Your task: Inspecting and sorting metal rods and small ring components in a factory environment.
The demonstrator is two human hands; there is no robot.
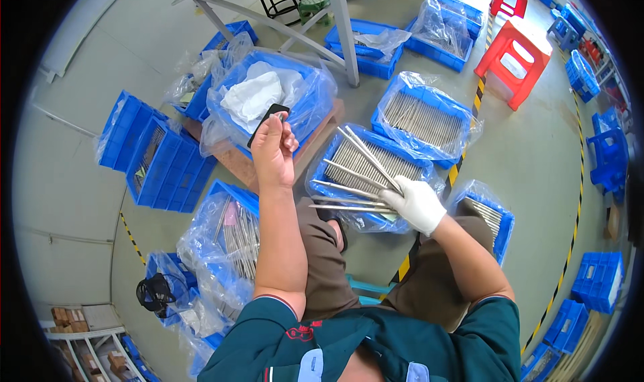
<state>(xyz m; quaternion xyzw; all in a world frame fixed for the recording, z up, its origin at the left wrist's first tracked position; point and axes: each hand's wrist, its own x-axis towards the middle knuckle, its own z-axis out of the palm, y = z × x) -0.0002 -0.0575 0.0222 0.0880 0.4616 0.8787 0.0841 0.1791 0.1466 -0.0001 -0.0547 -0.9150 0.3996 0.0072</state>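
Observation:
My right hand (414, 206), in a white glove, is closed on several long, thin metal rods (365, 155). They fan out to the left above a blue crate (421, 160) lined with clear plastic, where rows of similar rods (355, 159) lie. My bare left hand (274, 150) is raised in front of another lined crate (315, 90) that holds white sheeting (253, 99). Its fingers are curled around a flat black piece (276, 110), partly hidden by the hand; its kind cannot be made out.
Rod-filled crates stand ahead (424, 119), by my right knee (493, 214) and at my left (238, 238). Blue crates (164, 160) are stacked at far left. A metal table leg (344, 36) and red stools (516, 60) stand farther off. Black-and-yellow tape (477, 100) marks the floor.

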